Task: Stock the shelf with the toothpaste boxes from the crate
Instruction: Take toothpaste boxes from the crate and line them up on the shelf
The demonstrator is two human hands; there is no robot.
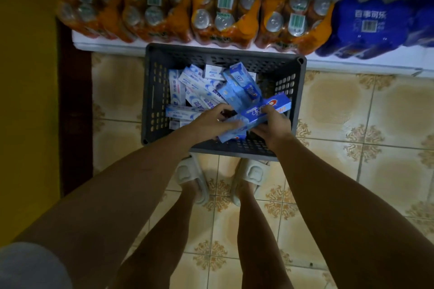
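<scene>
Where the crate (150,91) holds jumbled pale and blue boxes, a blue box (258,114) is gripped at its near edge by the left hand (211,122) and right hand (273,125); both are curled around it.

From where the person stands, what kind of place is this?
Probably a small shop or its stockroom. Shrink-wrapped orange drink packs and a blue pack line a low white ledge, and a grey crate of toothpaste boxes sits on the tiled floor.
</scene>
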